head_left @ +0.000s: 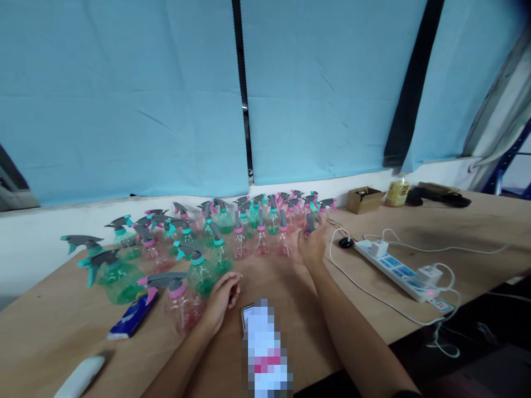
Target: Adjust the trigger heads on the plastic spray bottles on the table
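Observation:
Several small spray bottles (215,235), green and pink with grey triggers, stand crowded on the wooden table (373,309). My right hand (313,243) reaches to the right end of the group, its fingers closed round a pink bottle (310,224) with a grey trigger. My left hand (222,301) rests on the table with loosely curled fingers and nothing in it, just right of a pink bottle (180,301) at the front. A phone (249,312) lies beside that hand, partly blurred out.
A white power strip (400,271) with plugged chargers and trailing cables lies at the right. A small cardboard box (364,199), a yellow bottle (397,192) and dark items sit by the wall. A blue packet (133,316) and a white object (81,377) lie front left.

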Demonstrator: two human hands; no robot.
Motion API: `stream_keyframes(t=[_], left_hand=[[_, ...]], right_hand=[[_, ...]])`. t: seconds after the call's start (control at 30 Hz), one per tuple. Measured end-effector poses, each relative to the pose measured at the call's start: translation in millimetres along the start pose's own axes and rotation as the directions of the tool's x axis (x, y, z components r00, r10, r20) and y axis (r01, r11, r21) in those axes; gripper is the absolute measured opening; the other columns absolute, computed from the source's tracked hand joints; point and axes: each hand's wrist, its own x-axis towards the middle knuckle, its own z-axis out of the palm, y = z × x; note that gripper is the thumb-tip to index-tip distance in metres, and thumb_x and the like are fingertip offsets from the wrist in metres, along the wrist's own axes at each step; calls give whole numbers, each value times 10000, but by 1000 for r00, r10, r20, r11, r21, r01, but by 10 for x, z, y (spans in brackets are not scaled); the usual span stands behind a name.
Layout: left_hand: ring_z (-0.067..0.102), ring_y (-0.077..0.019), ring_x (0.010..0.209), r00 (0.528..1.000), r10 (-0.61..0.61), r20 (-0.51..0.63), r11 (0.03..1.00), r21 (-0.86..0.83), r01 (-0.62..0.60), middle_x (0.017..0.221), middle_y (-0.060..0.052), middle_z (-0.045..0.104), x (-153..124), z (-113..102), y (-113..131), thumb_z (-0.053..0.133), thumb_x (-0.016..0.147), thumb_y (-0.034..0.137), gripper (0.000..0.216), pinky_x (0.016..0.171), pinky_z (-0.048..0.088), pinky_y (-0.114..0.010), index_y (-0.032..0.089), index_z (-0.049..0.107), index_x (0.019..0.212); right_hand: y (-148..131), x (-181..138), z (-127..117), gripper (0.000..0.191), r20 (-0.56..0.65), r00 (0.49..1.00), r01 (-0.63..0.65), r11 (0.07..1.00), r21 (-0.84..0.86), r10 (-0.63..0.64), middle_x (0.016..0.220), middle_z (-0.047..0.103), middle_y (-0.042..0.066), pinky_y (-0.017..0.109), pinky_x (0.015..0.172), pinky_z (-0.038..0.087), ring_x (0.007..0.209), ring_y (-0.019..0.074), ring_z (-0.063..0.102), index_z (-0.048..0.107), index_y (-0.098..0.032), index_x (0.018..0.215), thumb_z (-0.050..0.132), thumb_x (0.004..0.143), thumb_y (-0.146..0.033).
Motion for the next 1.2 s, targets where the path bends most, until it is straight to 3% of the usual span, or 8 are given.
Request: stream_keyframes(t=[0.2,0.4,0.63,0.7,0.77,0.87,1.03,1.2], left_hand=[[357,-58,409,1000,-5,-8,1000,28,5,585,70,481,-28,16,42,641,727,494,328,389,166,-167,199,598,864],[362,-60,421,1000,1,-7,999,39,0,592,67,491,-7,-7,-7,639,739,494,322,398,164,-165,200,593,862],[360,-63,412,1000,8,0,999,41,-8,585,67,484,-6,5,-17,643,735,494,329,393,173,-170,199,607,876],[359,-63,413,1000,5,5,999,37,-5,588,66,485,0,1,-25,643,737,495,332,392,171,-170,198,609,880],[352,-60,412,1000,5,7,999,39,-5,590,65,486,7,-5,-33,632,748,492,326,391,168,-171,195,609,883],[346,-57,411,1000,10,8,999,47,-10,588,66,482,11,-12,-40,614,762,473,305,392,168,-170,194,609,884],[359,-59,415,1000,14,10,999,32,-15,589,61,492,10,-12,-40,625,754,459,291,388,173,-168,194,612,873],[362,-55,411,1000,9,6,1000,27,-9,589,63,489,16,-15,-47,629,748,451,288,386,178,-165,193,615,875]], right_hand=[[-18,3,-46,431,105,994,31,999,26,-33,1187,661,114,418,916,488,1065,268,632,556,-210,1266,527,843,-288],[-240,-222,28,366,207,952,138,920,367,-226,1093,702,85,366,932,499,977,220,671,623,-199,1173,576,817,-269],[-703,-613,220,378,418,895,-161,765,624,-153,1084,681,72,324,869,512,973,201,651,601,-211,1182,631,819,-314],[-732,-684,292,365,536,836,-298,725,621,-115,940,682,39,292,737,517,811,175,644,630,-211,1134,665,797,-349],[-715,-720,355,295,685,721,-448,687,572,-100,756,635,-3,253,602,470,639,136,578,670,-195,1015,676,783,-378],[-673,-699,394,187,829,546,-571,671,474,-122,647,583,-25,227,538,406,558,105,507,683,-184,825,675,764,-361],[-689,-596,363,70,868,488,-587,701,405,-94,544,528,-33,224,498,370,533,111,486,641,-190,642,673,693,-226],[-719,-595,387,63,902,429,-648,679,345,-49,479,492,-35,229,467,345,492,115,470,633,-189,607,641,669,-197]])
